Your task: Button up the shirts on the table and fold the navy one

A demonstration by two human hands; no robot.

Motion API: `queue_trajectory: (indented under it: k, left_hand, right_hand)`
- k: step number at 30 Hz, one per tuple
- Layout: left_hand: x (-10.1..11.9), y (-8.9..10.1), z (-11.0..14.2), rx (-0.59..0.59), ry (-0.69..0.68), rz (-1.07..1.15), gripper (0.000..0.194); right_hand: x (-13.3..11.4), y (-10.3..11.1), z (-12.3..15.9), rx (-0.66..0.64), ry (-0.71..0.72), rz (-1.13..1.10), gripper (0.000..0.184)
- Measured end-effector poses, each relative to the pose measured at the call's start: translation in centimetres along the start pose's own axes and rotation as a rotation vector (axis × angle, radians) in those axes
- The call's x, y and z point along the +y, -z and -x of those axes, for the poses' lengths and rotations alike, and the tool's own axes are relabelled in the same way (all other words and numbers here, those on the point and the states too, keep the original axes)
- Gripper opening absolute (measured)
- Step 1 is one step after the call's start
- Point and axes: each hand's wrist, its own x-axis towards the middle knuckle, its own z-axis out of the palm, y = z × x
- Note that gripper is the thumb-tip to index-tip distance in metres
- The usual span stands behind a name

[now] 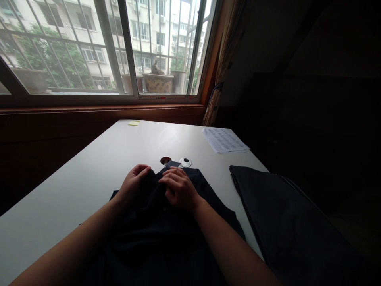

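Observation:
A dark navy garment [160,238], shaped like a collared shirt, lies spread on the white table with its neck end away from me. At the left of the neck, my left hand [133,182] pinches the fabric edge between thumb and fingers. My right hand [180,186] is closed on the cloth just right of the neck opening, its fingers curled and thumb tucked below. A small flap of the fabric stands up between and beyond the hands. Folds run across the body of the garment under my forearms. Deep shadow hides its lower part.
On the white table [98,159], another dark folded garment [276,214] lies at the right edge. Printed papers [224,140] rest at the far right corner, yellow sticky notes [133,123] at the far left. Beyond the shirt are a round hole [165,160] and a white ring [185,162].

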Motion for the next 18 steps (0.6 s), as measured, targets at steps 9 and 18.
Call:
queue_trajectory:
  k: [9,18]
  left_hand:
    - [-0.35,0.08,-0.09,-0.036,0.001,-0.042,0.038]
    - [-0.05,-0.07,-0.07,-0.064,0.002,-0.140,0.039]
  right_hand:
    - [0.42,-0.21,0.08,-0.114,0.001,0.077,0.009]
    - [0.76,-0.75,0.13,-0.200,0.031,0.176,0.006]
